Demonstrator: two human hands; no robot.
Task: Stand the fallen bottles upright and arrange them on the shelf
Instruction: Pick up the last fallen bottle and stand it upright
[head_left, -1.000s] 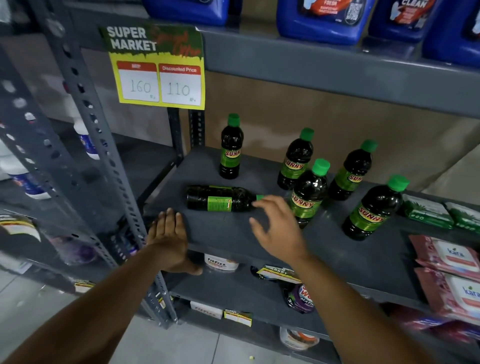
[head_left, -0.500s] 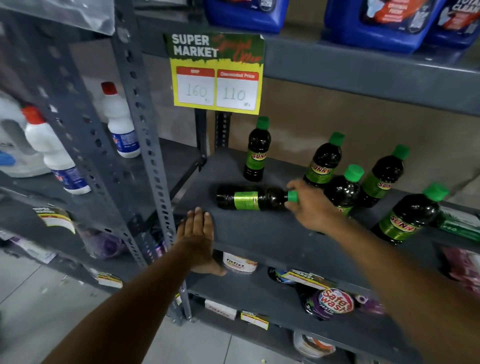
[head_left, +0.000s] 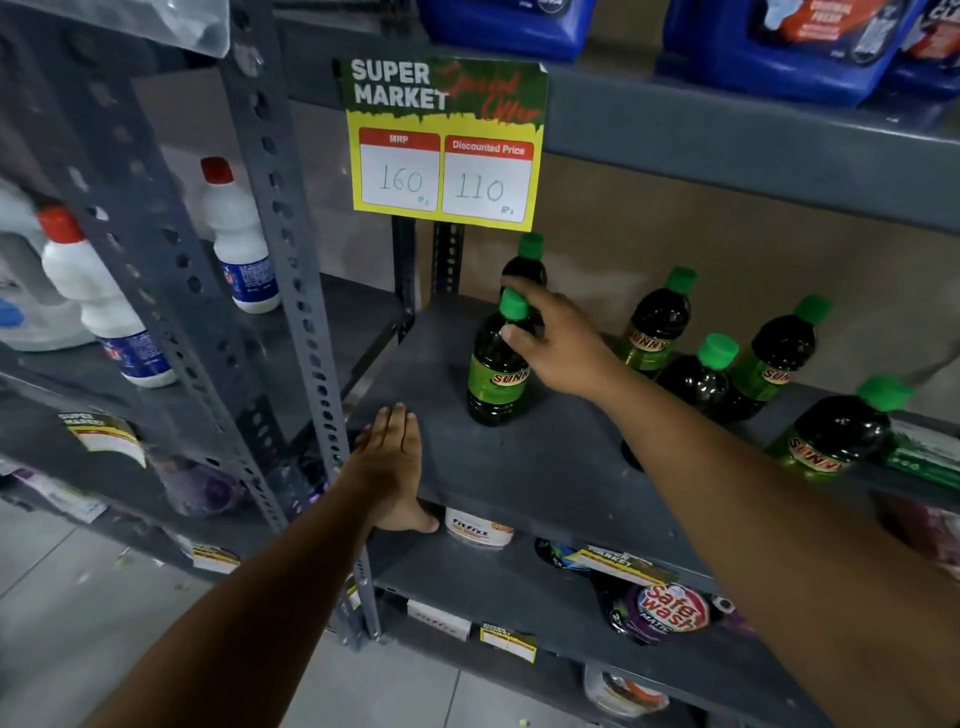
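- While the right hand (head_left: 563, 347) is closing its fingers around the neck and shoulder of the front bottle (head_left: 497, 364), the left hand (head_left: 393, 457) is lying flat and open on the front edge of the shelf (head_left: 519, 467), holding nothing.
- That bottle, lying on its side half a second ago, is now standing upright with its green cap up, so the fallen one is righted.
- It is standing just in front of the back-left bottle (head_left: 524, 260), a little beyond the left hand's fingertips.
- 4 more bottles are standing upright to the right: 1 near the wall (head_left: 657, 322), 2 mid-shelf (head_left: 701, 379) (head_left: 779, 353) and 1 at the far right (head_left: 836, 431).
- Judging from this, only lining them up is remaining.
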